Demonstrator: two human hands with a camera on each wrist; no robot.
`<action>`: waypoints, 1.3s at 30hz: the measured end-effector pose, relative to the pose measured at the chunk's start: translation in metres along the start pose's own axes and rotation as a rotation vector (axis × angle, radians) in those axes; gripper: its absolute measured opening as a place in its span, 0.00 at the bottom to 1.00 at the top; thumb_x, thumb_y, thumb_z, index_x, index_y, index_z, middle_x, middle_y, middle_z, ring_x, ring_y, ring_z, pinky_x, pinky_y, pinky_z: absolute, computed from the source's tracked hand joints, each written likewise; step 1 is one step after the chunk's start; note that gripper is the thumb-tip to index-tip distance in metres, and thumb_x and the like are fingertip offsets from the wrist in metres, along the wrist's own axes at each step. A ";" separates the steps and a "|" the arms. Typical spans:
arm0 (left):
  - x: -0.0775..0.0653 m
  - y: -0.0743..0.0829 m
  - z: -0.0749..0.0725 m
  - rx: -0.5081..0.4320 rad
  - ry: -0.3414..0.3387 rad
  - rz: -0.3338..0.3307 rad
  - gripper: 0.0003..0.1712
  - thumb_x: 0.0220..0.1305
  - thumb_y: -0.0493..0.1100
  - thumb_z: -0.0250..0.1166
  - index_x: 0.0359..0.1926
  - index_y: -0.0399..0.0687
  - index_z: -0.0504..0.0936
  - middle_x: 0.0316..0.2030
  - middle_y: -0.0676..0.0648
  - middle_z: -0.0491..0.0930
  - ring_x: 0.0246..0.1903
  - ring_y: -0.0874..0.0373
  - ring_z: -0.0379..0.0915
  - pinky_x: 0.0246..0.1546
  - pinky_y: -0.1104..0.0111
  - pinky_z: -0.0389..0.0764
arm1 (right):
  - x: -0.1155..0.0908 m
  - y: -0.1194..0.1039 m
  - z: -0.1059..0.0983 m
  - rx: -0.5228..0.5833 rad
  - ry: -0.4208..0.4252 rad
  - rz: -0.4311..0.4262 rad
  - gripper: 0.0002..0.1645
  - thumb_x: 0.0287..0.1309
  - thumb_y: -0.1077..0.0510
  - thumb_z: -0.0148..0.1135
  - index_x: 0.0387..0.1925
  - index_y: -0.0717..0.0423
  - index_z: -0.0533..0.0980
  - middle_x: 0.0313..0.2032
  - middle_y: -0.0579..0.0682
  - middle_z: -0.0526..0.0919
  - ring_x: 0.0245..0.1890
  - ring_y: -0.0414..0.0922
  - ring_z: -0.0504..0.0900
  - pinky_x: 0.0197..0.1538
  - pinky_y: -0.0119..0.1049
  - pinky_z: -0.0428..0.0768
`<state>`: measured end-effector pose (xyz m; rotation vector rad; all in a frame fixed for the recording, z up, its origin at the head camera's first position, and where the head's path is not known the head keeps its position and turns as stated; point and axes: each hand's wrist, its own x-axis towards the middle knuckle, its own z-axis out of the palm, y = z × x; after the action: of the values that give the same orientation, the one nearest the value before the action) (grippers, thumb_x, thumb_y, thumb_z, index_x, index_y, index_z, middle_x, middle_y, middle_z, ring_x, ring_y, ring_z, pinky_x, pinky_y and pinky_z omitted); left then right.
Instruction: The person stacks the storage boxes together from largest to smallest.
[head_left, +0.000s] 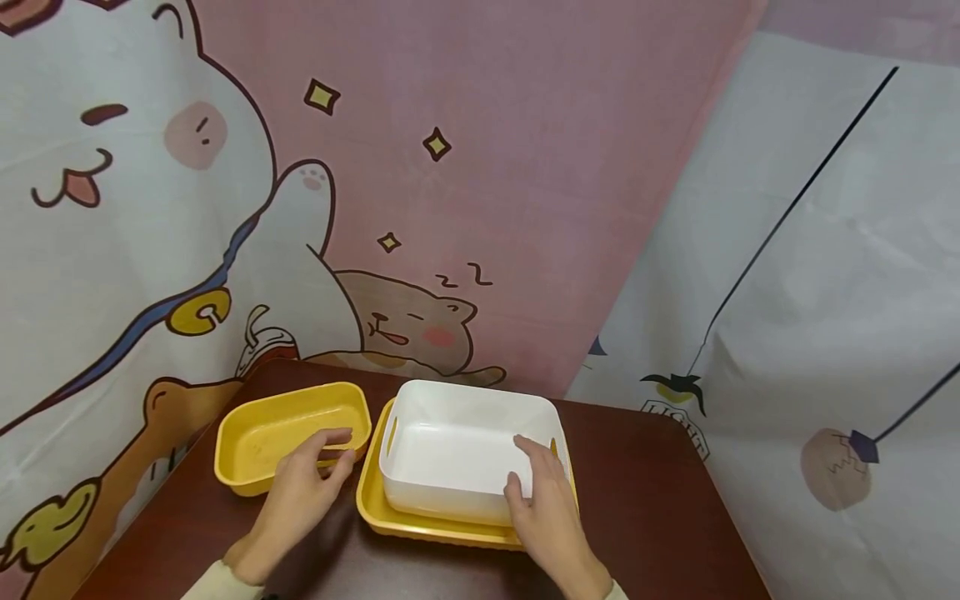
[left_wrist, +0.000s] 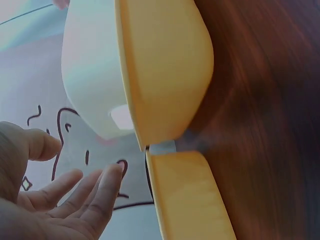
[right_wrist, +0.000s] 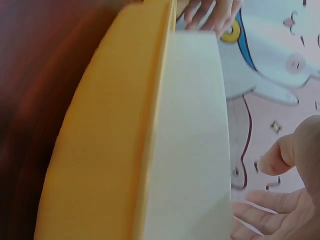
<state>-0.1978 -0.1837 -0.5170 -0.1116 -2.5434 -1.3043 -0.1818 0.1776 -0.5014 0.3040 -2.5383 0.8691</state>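
Observation:
A white basket [head_left: 442,497] with slot handles sits inside a larger yellow basket [head_left: 420,532] on the table. To their left stands a smaller yellow basket [head_left: 273,429], whose inside looks bare. My left hand [head_left: 300,496] hovers by the smaller basket's front right side, fingers loosely bent and holding nothing. In the left wrist view, a gap shows between that hand [left_wrist: 65,200] and the baskets. Over the white basket's right end is my right hand [head_left: 551,521], thumb and fingers spread apart with nothing between them. The right wrist view shows this hand [right_wrist: 285,205] beside the white wall, contact unclear.
The dark brown table [head_left: 645,500] extends to the right and front of the baskets. Behind it hangs a pink cloth [head_left: 540,208] with cartoon animals, and a pale printed cloth [head_left: 847,292] hangs along the right side.

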 end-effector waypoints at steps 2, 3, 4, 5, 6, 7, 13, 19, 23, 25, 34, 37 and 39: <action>0.000 -0.004 -0.005 0.021 0.029 0.023 0.19 0.82 0.37 0.74 0.68 0.40 0.87 0.64 0.37 0.92 0.57 0.41 0.95 0.53 0.53 0.97 | -0.001 -0.010 0.007 0.019 -0.020 -0.037 0.31 0.72 0.66 0.73 0.74 0.61 0.81 0.69 0.57 0.89 0.70 0.57 0.88 0.68 0.61 0.90; 0.000 -0.006 -0.008 0.028 0.045 0.033 0.19 0.81 0.37 0.74 0.68 0.40 0.88 0.64 0.37 0.93 0.57 0.40 0.95 0.53 0.52 0.97 | -0.001 -0.016 0.010 0.028 -0.034 -0.051 0.30 0.73 0.65 0.73 0.74 0.60 0.81 0.69 0.56 0.89 0.70 0.56 0.88 0.69 0.60 0.90; 0.000 -0.008 -0.010 0.032 0.062 0.042 0.19 0.81 0.36 0.74 0.67 0.39 0.88 0.63 0.36 0.93 0.57 0.39 0.95 0.53 0.51 0.97 | -0.001 -0.021 0.014 0.036 -0.050 -0.060 0.30 0.73 0.64 0.73 0.74 0.60 0.81 0.69 0.55 0.89 0.70 0.54 0.88 0.69 0.59 0.90; 0.001 -0.011 -0.013 0.038 0.079 0.050 0.19 0.80 0.35 0.74 0.67 0.39 0.89 0.62 0.36 0.93 0.57 0.38 0.95 0.53 0.51 0.97 | -0.001 -0.026 0.017 0.048 -0.070 -0.065 0.30 0.74 0.64 0.72 0.74 0.59 0.81 0.70 0.54 0.88 0.70 0.54 0.87 0.71 0.59 0.89; 0.001 -0.014 -0.016 0.048 0.094 0.057 0.18 0.80 0.35 0.75 0.66 0.38 0.89 0.62 0.36 0.93 0.57 0.37 0.95 0.53 0.51 0.97 | -0.001 -0.032 0.020 0.062 -0.091 -0.068 0.30 0.74 0.63 0.72 0.75 0.59 0.81 0.70 0.53 0.88 0.71 0.53 0.87 0.72 0.58 0.89; 0.001 -0.017 -0.018 0.057 0.109 0.060 0.18 0.79 0.34 0.75 0.66 0.38 0.89 0.61 0.35 0.93 0.58 0.36 0.94 0.53 0.50 0.97 | -0.001 -0.037 0.023 0.078 -0.115 -0.067 0.30 0.75 0.62 0.71 0.75 0.59 0.81 0.71 0.52 0.88 0.72 0.52 0.87 0.73 0.58 0.88; 0.001 -0.039 -0.039 0.162 0.157 0.016 0.21 0.79 0.36 0.75 0.67 0.34 0.88 0.62 0.31 0.91 0.61 0.32 0.91 0.61 0.39 0.92 | 0.003 -0.068 0.043 0.144 -0.249 -0.092 0.29 0.79 0.60 0.67 0.77 0.58 0.79 0.73 0.53 0.86 0.75 0.52 0.85 0.77 0.59 0.86; -0.002 -0.062 -0.058 0.253 0.180 -0.079 0.24 0.78 0.37 0.75 0.70 0.35 0.86 0.68 0.24 0.86 0.66 0.21 0.83 0.66 0.26 0.83 | 0.012 -0.097 0.064 0.149 -0.318 -0.165 0.30 0.80 0.57 0.66 0.78 0.57 0.79 0.74 0.51 0.86 0.75 0.51 0.85 0.78 0.54 0.86; -0.002 -0.076 -0.068 0.267 0.205 -0.118 0.26 0.77 0.36 0.74 0.71 0.33 0.84 0.69 0.22 0.80 0.68 0.19 0.76 0.68 0.24 0.75 | 0.020 -0.114 0.076 0.165 -0.367 -0.180 0.31 0.81 0.56 0.64 0.79 0.57 0.78 0.75 0.51 0.85 0.76 0.48 0.84 0.79 0.51 0.85; -0.002 -0.083 -0.072 0.270 0.215 -0.135 0.27 0.76 0.35 0.74 0.72 0.31 0.83 0.71 0.21 0.78 0.70 0.19 0.73 0.69 0.23 0.73 | 0.024 -0.121 0.082 0.171 -0.392 -0.182 0.31 0.81 0.56 0.64 0.80 0.57 0.78 0.75 0.51 0.85 0.76 0.47 0.83 0.79 0.49 0.85; 0.002 -0.109 -0.085 0.280 0.128 -0.225 0.38 0.77 0.35 0.70 0.80 0.22 0.70 0.75 0.14 0.68 0.74 0.16 0.65 0.73 0.22 0.69 | 0.038 -0.156 0.108 0.133 -0.442 -0.200 0.32 0.83 0.52 0.64 0.80 0.58 0.77 0.76 0.53 0.84 0.75 0.44 0.85 0.79 0.39 0.85; 0.003 -0.114 -0.088 0.279 0.106 -0.241 0.40 0.76 0.33 0.68 0.81 0.20 0.66 0.74 0.13 0.68 0.74 0.14 0.65 0.73 0.21 0.69 | 0.043 -0.167 0.116 0.123 -0.461 -0.211 0.33 0.83 0.52 0.64 0.81 0.60 0.76 0.77 0.54 0.83 0.76 0.43 0.84 0.79 0.38 0.84; 0.004 -0.117 -0.090 0.271 0.090 -0.264 0.40 0.76 0.32 0.65 0.83 0.20 0.65 0.74 0.13 0.68 0.74 0.14 0.65 0.74 0.21 0.68 | 0.046 -0.173 0.122 0.121 -0.483 -0.210 0.34 0.83 0.51 0.64 0.81 0.61 0.75 0.78 0.54 0.82 0.74 0.42 0.85 0.77 0.36 0.85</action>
<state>-0.2049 -0.3254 -0.5578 0.3401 -2.6938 -1.0050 -0.2039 -0.0360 -0.4744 0.8983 -2.8139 0.9585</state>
